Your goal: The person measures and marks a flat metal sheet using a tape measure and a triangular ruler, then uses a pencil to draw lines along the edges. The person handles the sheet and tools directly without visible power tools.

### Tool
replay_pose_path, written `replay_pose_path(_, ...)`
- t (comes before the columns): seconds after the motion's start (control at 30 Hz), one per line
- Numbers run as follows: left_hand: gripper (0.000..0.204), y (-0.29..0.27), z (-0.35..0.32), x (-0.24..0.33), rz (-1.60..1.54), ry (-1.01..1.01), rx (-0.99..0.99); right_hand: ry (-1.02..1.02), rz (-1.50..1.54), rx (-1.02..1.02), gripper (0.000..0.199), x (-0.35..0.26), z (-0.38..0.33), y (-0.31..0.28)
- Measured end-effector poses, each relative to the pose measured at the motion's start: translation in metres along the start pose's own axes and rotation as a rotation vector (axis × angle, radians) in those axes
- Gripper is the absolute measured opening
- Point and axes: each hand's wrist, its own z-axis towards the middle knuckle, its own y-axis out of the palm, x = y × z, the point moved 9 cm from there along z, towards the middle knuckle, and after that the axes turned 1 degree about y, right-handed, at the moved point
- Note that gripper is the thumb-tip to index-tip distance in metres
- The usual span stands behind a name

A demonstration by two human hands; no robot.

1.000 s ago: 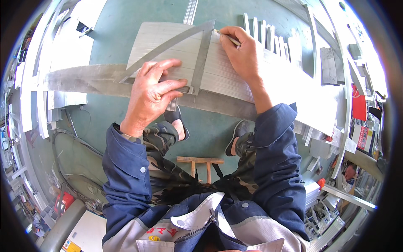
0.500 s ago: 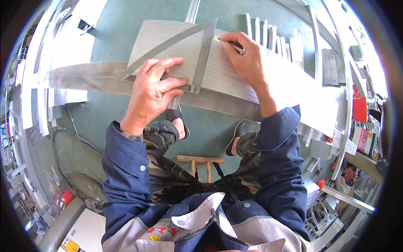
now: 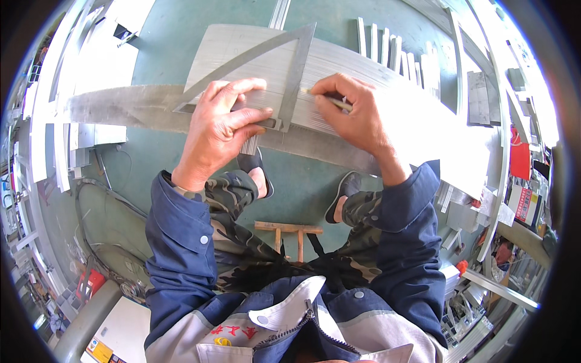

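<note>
A grey metal set square (image 3: 296, 75) lies across a wide, pale sheet of ridged metal strips (image 3: 357, 63) laid side by side. My left hand (image 3: 221, 124) is closed on the square's near edge, thumb and fingers pinching its base beside the corner. In my right hand (image 3: 357, 112) is a slim pencil-like marker (image 3: 343, 105), pinched between thumb and fingers. Its pale tip is near the square's straight right edge, around the middle of that edge; I cannot tell whether it touches the metal.
Under the strips runs a long metal beam (image 3: 127, 109) from left to right. Several short metal bars (image 3: 385, 45) lie on the green floor beyond. A small wooden stool (image 3: 289, 228) is between my legs. Metal racks stand at both sides, with a black hose (image 3: 91, 227) at the left.
My right hand has drawn the marker nearer to me along the square's straight edge. My left hand and the square have stayed almost in place.
</note>
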Motion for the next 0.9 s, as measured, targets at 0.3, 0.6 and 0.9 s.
replay_pose_path(0.3, 0.042, 0.001, -0.002, 0.004, 0.04, 0.052, -0.025, 0.123, 0.331, 0.38, 0.018, 0.023, -0.015, -0.063)
replay_pose_path(0.6, 0.042, 0.015, 0.006, 0.037, -0.016, 0.082, 0.002, 0.155, 0.386, 0.679, 0.021, 0.065, -0.049, -0.139)
replay_pose_path(0.9, 0.045, 0.07, 0.024, 0.083, 0.0, 0.205, -0.044, 0.192, 0.389, 0.677, 0.021, 0.074, -0.06, -0.141)
